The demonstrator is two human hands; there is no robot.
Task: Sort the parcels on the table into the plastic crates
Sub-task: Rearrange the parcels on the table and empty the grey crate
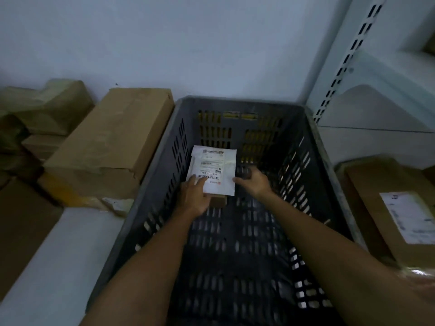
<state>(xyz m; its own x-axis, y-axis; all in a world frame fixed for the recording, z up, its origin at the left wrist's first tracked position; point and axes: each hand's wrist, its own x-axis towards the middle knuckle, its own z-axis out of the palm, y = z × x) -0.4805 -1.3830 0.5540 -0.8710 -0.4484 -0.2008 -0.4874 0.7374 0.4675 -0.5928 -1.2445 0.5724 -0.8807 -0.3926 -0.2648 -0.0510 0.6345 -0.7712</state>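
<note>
Both my arms reach down into a dark grey slotted plastic crate (315, 147). A white padded parcel (213, 165) with a barcode label lies inside it, towards the far end. My left hand (196, 196) holds the parcel's near left corner, thumb on top of the label. My right hand (253, 181) is at the parcel's right edge with its thumb touching it; its fingers curl loosely away over the crate floor. A small brown box (219, 201) peeks out from under the parcel's near edge.
A long cardboard box (113, 142) lies left of the crate, with more brown boxes (47, 109) stacked behind it. A labelled cardboard box (390, 208) sits to the right. A white slotted shelf upright (348, 60) rises at the back right against the wall.
</note>
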